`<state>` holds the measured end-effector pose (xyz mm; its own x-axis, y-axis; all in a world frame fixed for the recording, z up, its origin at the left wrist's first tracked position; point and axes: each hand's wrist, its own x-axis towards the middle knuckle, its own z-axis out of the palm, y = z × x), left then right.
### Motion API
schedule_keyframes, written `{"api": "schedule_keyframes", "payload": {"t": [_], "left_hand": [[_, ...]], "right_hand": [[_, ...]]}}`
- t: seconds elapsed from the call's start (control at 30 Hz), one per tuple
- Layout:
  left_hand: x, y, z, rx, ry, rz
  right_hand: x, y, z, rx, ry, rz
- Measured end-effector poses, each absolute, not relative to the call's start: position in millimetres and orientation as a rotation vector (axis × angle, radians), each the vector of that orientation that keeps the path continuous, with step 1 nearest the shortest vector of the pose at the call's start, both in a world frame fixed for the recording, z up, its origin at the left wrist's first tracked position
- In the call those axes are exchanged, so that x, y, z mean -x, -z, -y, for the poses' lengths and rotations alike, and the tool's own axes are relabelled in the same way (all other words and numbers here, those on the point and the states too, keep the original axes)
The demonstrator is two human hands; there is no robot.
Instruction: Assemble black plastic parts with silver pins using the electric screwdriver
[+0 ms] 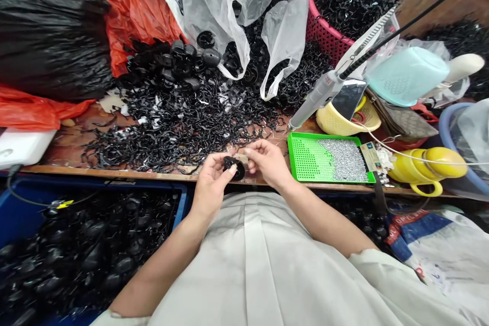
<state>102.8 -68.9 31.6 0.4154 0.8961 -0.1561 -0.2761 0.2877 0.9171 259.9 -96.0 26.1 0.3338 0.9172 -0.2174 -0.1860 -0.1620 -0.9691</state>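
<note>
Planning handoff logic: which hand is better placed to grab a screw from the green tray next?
Right. The right hand sits next to the green tray of small silver screws, with only its fingertips at the part; the left hand grips the black round part.

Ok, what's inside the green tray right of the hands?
The green tray holds a heap of small silvery metal pieces, piled on its right half. The left half shows bare perforated floor. Whatever lies beneath the heap is covered.
</note>
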Motion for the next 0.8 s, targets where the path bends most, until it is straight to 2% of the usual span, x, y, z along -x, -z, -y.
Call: {"api": "schedule_keyframes", "payload": {"t": [0.13,0.23,0.47,0.63,0.8], "left_hand": [[-108.2,-31.4,61.9,-0.932,-0.874,-0.775],[-106.9,-33.1,59.8,-0.911,-0.852,-0.805],[-101.7,-35.5,57.8,-0.866,-0.679,-0.775],[-98.9,-41.7,49.1,-1.065,-0.803,-0.949],[-99.8,-42.6,50.8,-1.137,-0.745,-0.956]], "right_hand": [[-246.7,-23.6,108.5,1.332,-1.327,0.688],[-246.9,-25.4,112.4,1.364,-1.333,0.740],[-267.1,-35.4,100.6,1.449,-0.789,1.361],[-286.0,-34.9,88.7,1.796,-0.279,1.482],[-276.6,-42.5,88.5,1.702,-0.366,1.361]]}}
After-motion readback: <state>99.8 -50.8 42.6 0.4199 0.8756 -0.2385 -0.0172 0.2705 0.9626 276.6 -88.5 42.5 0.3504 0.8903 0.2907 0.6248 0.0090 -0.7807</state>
